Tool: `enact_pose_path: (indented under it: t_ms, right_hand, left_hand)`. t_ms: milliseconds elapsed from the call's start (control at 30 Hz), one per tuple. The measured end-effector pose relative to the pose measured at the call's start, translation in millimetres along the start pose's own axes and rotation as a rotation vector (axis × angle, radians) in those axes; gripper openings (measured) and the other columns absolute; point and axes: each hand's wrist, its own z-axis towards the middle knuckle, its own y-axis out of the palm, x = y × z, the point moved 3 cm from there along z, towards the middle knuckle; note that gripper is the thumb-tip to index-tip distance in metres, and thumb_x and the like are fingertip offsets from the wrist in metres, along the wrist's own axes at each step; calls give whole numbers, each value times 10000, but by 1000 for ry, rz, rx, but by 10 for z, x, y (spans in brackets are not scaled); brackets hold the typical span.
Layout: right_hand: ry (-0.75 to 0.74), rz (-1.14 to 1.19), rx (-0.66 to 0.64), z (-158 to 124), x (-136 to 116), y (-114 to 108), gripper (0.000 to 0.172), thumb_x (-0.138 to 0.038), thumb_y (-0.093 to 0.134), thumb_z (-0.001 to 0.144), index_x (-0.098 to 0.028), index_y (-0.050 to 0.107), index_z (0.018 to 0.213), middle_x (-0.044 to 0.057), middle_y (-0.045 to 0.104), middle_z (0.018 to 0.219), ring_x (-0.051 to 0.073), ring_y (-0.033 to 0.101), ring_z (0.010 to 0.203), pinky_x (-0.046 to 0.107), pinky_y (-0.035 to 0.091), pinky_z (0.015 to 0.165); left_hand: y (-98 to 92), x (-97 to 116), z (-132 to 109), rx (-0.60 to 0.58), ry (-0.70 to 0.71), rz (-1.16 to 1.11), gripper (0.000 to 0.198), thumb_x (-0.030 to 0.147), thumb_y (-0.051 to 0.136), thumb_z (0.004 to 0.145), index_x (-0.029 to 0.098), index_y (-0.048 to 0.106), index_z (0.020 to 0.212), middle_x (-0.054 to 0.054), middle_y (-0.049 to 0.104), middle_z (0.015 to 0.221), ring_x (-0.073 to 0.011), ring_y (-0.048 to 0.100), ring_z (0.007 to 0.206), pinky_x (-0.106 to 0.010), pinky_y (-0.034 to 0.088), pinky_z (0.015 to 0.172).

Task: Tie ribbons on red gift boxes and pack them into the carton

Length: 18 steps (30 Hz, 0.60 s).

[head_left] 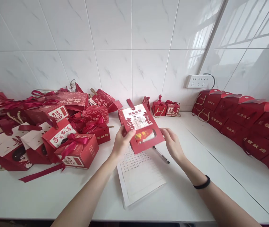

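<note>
A red gift box (pixel 152 142) with a white printed panel, a ribbon loop on top and an oval window is held tilted above the paper. Through the window something red and yellow shows. My left hand (pixel 122 140) grips the box's left side, thumb on its front. My right hand (pixel 173 145) is closed at the box's right edge, its fingertips partly hidden there. Beneath the box lies a lined paper pad (pixel 142 181) with rows of handwriting. A pen (pixel 161 155) rests across the pad's right side, below my right hand.
Many red gift boxes (pixel 76 151) with ribbons are heaped on the left. Small boxes (pixel 172 109) stand by the tiled wall. A long row of stacked red boxes (pixel 236 118) lines the right side. A power strip (pixel 197 81) is mounted on the wall.
</note>
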Motion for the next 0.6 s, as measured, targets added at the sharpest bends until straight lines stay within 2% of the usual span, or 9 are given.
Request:
enact_pose_path:
  t_ms: [100, 233, 333, 433, 600]
  right_hand:
    - [-23, -326, -41, 13, 64, 12, 396, -498, 343, 895, -183, 581, 870, 95, 606, 959, 227, 578, 880, 374, 463, 789]
    - [33, -472, -178, 5, 188, 79, 258, -368, 418, 881, -192, 592, 808, 79, 601, 898, 204, 588, 792, 331, 459, 733]
    - [99, -576, -262, -24, 243, 113, 161, -319, 545, 823, -177, 616, 846, 89, 600, 891, 198, 587, 723, 304, 435, 658]
    - [136, -631, -323, -49, 251, 125, 131, -231, 591, 771, -169, 622, 883, 78, 602, 818, 218, 583, 731, 288, 392, 625]
    - [137, -544, -360, -74, 230, 129, 288, -121, 537, 729, -190, 615, 997, -2, 537, 612, 194, 510, 592, 275, 310, 561]
  left_hand:
    - [1, -44, 46, 73, -221, -397, 279, 387, 635, 752, 177, 627, 937, -40, 696, 899, -181, 652, 769, -248, 503, 602]
    - [-17, -68, 65, 167, -396, -732, 155, 331, 591, 785, 179, 620, 787, -7, 675, 716, -129, 627, 596, -224, 508, 538]
    - [-4, -26, 34, 170, -453, -753, 198, 358, 554, 807, 173, 617, 840, -24, 651, 675, -129, 606, 549, -222, 503, 492]
    - [39, 46, -6, 159, -448, -739, 252, 373, 537, 820, 165, 608, 944, -39, 649, 714, -109, 589, 537, -203, 503, 483]
    - [54, 6, 2, 162, -446, -750, 240, 362, 556, 813, 163, 598, 941, -30, 641, 708, -101, 593, 545, -190, 510, 491]
